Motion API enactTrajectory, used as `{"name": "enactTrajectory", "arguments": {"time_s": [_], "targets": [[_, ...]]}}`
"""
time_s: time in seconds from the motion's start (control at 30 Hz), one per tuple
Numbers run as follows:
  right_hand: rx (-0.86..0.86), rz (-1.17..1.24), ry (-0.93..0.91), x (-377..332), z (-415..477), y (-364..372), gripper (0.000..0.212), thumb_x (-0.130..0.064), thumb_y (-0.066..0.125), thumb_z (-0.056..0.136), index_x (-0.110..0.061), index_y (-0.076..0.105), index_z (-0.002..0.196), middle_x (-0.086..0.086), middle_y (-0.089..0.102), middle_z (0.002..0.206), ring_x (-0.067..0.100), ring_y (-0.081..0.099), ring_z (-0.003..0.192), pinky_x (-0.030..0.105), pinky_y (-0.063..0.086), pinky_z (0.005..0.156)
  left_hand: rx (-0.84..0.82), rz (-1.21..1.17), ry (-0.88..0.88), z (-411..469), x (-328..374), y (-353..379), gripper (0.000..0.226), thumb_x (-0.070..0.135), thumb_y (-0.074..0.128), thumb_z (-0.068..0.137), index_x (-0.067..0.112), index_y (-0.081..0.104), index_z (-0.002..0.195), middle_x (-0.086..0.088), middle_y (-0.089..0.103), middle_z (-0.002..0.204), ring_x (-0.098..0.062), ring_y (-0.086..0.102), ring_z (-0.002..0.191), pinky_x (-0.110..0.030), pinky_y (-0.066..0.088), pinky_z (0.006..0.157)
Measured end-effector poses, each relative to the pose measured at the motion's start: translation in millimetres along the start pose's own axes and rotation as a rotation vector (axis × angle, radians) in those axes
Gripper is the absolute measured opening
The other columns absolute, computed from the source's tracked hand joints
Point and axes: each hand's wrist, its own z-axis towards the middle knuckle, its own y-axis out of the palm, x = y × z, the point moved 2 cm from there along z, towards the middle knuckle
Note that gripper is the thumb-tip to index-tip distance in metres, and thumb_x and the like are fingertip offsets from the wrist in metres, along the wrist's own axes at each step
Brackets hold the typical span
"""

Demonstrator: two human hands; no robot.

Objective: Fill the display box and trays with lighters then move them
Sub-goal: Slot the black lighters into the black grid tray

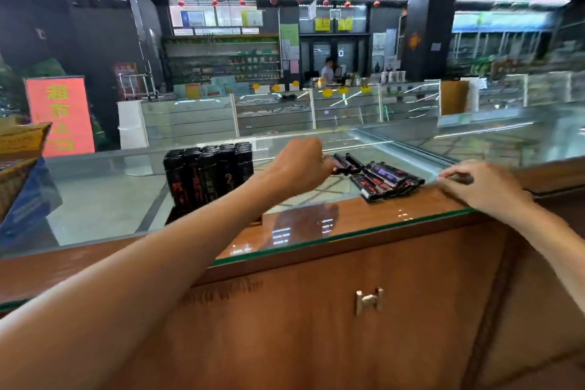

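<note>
Our left hand [300,165] is out over the glass counter [348,233], pinching the end of one black lighter [346,164] next to the loose pile [391,182] lying flat on the glass. Our right hand [478,182] is relaxed and holds nothing, its fingertips resting on the counter edge just right of the pile. The packed upright lighters [209,174] stand off to the left, a bit blurry.

The lighters [207,177] standing in a block are black with red and gold markings; the loose lighters [384,182] show black, red and purple. The worktop [316,225] is glossy reddish-brown wood under green-edged glass.
</note>
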Motion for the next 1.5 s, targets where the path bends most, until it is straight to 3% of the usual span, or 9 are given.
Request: {"name": "enactTrajectory", "arguments": {"time_s": [0.07, 0.17, 0.27, 0.4, 0.67, 0.93, 1.13, 1.3, 1.5], "targets": [[0.009, -0.001, -0.01, 4, 0, 4, 0.013, -0.024, 0.069, 0.082, -0.014, 0.072, 0.09, 0.01, 0.068, 0.098, 0.029, 0.061, 0.09, 0.035, 0.045, 0.076, -0.046, 0.08, -0.144, 25, -5, 11, 0.036, 0.031, 0.048, 0.096, 0.0, 0.056, 0.079, -0.015, 0.06, 0.088, -0.033, 0.058, 0.09, -0.032, 0.04, 0.065], [0.006, -0.018, -0.031, 4, 1, 3, 0.012, -0.031, 0.068, 0.081, -0.021, 0.07, 0.088, 0.006, 0.066, 0.098, 0.027, 0.059, 0.091, 0.039, 0.047, 0.08, -0.218, 0.1, -0.288, 45, -5, 20, 0.053, 0.044, 0.038, 0.099, 0.0, 0.052, 0.124, -0.021, 0.05, 0.133, -0.034, 0.051, 0.117, -0.039, 0.043, 0.09], [0.013, -0.053, -0.046, 7, 2, 3, 0.017, -0.038, 0.065, 0.082, -0.024, 0.068, 0.091, 0.005, 0.064, 0.1, 0.026, 0.057, 0.096, 0.038, 0.045, 0.08, -0.432, -0.001, -0.378, 54, 7, 25, 0.058, 0.043, 0.026, 0.103, 0.004, 0.03, 0.145, -0.022, 0.029, 0.15, -0.038, 0.036, 0.133, -0.045, 0.031, 0.108], [0.024, -0.075, -0.046, 10, 2, 5, 0.023, -0.044, 0.063, 0.083, -0.025, 0.066, 0.095, 0.002, 0.063, 0.106, 0.024, 0.054, 0.103, 0.037, 0.044, 0.081, -0.496, -0.039, -0.494, 68, 7, 34, 0.063, 0.048, 0.033, 0.099, 0.005, 0.028, 0.145, -0.021, 0.028, 0.15, -0.037, 0.038, 0.131, -0.044, 0.039, 0.102], [0.05, -0.054, -0.048, 14, 3, 8, 0.018, -0.043, 0.061, 0.083, -0.028, 0.064, 0.094, 0.0, 0.062, 0.109, 0.024, 0.054, 0.106, 0.036, 0.041, 0.082, -0.459, -0.051, -0.62, 94, -15, 44, 0.078, 0.055, 0.054, 0.089, 0.007, 0.028, 0.144, -0.025, 0.045, 0.13, -0.03, 0.054, 0.094, -0.036, 0.051, 0.084], [0.054, -0.069, -0.041, 15, 4, 10, 0.021, -0.044, 0.058, 0.085, -0.028, 0.064, 0.097, 0.0, 0.061, 0.112, 0.024, 0.053, 0.109, 0.034, 0.037, 0.079, -0.475, -0.034, -0.595, 100, -15, 51, 0.061, 0.047, 0.057, 0.089, 0.004, 0.041, 0.129, -0.019, 0.049, 0.124, -0.026, 0.047, 0.094, -0.035, 0.047, 0.09], [0.039, -0.059, -0.032, 14, 2, 10, 0.019, -0.042, 0.057, 0.085, -0.028, 0.064, 0.096, 0.0, 0.061, 0.111, 0.024, 0.051, 0.109, 0.038, 0.041, 0.085, -0.489, -0.017, -0.573, 94, -9, 53, 0.018, 0.013, 0.051, 0.092, -0.001, 0.044, 0.101, -0.019, 0.048, 0.096, -0.03, 0.046, 0.095, -0.036, 0.044, 0.094], [0.04, -0.05, -0.027, 15, 2, 10, 0.018, -0.04, 0.057, 0.085, -0.027, 0.064, 0.095, 0.0, 0.061, 0.11, 0.024, 0.051, 0.108, 0.039, 0.041, 0.086, -0.446, 0.137, -0.439, 91, -4, 51, 0.016, 0.008, 0.054, 0.09, 0.002, 0.047, 0.077, -0.012, 0.041, 0.073, -0.026, 0.042, 0.085, -0.026, 0.037, 0.059], [0.045, -0.048, -0.029, 14, 1, 11, 0.019, -0.041, 0.056, 0.085, -0.026, 0.064, 0.095, 0.001, 0.061, 0.109, 0.025, 0.051, 0.107, 0.039, 0.041, 0.084, -0.435, 0.146, -0.436, 90, -4, 52, 0.025, 0.004, 0.051, 0.091, 0.003, 0.046, 0.066, -0.015, 0.052, 0.083, -0.026, 0.049, 0.071, -0.025, 0.039, 0.056]]}}
